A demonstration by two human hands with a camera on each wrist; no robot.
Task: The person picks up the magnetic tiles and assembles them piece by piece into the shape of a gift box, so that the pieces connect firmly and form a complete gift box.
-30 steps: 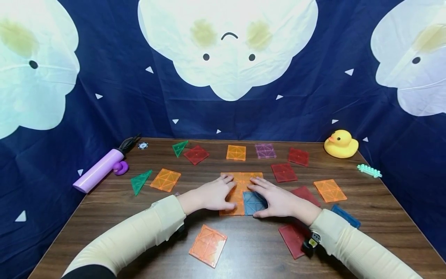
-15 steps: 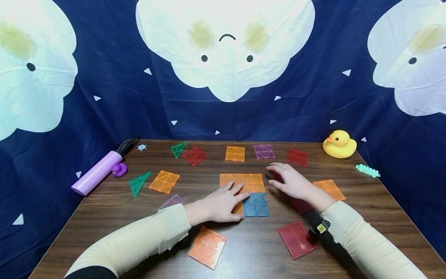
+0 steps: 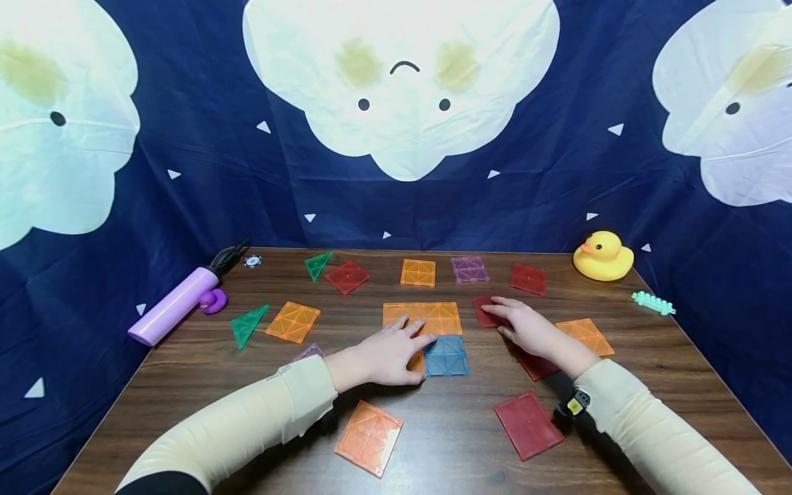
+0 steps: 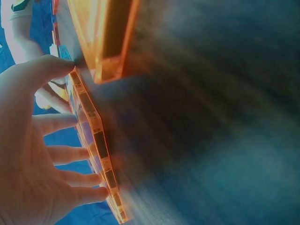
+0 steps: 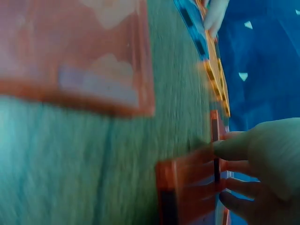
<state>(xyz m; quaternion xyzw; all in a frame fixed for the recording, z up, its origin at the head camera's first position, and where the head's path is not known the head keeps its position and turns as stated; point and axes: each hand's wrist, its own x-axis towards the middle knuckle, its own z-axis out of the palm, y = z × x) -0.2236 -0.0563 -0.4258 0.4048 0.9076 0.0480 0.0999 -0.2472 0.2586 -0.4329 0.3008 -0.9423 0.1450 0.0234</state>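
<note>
Three orange square tiles (image 3: 439,315) and a blue square tile (image 3: 448,359) lie edge to edge as one larger square in mid-table. My left hand (image 3: 383,356) rests on its left part with fingers spread, covering much of the lower orange tile; the left wrist view shows the thumb at the tile's edge (image 4: 99,140). To the right, my right hand (image 3: 531,330) holds a red square tile (image 3: 482,315), fingers over its top and thumb (image 5: 229,147) at its near edge. Part of that tile is hidden under the hand. Another red tile (image 3: 533,366) lies below the right wrist.
Nearer me lie a pinkish-orange tile (image 3: 368,438) and a red tile (image 3: 528,426). More loose tiles are scattered at the back and sides, including green triangles (image 3: 249,326). A lilac pump (image 3: 174,306) stands left, a yellow duck (image 3: 603,257) back right.
My right hand has left the blue tile and moved right onto the red tile, which has shifted slightly left. The joined square has slid a little away and left under my left hand.
</note>
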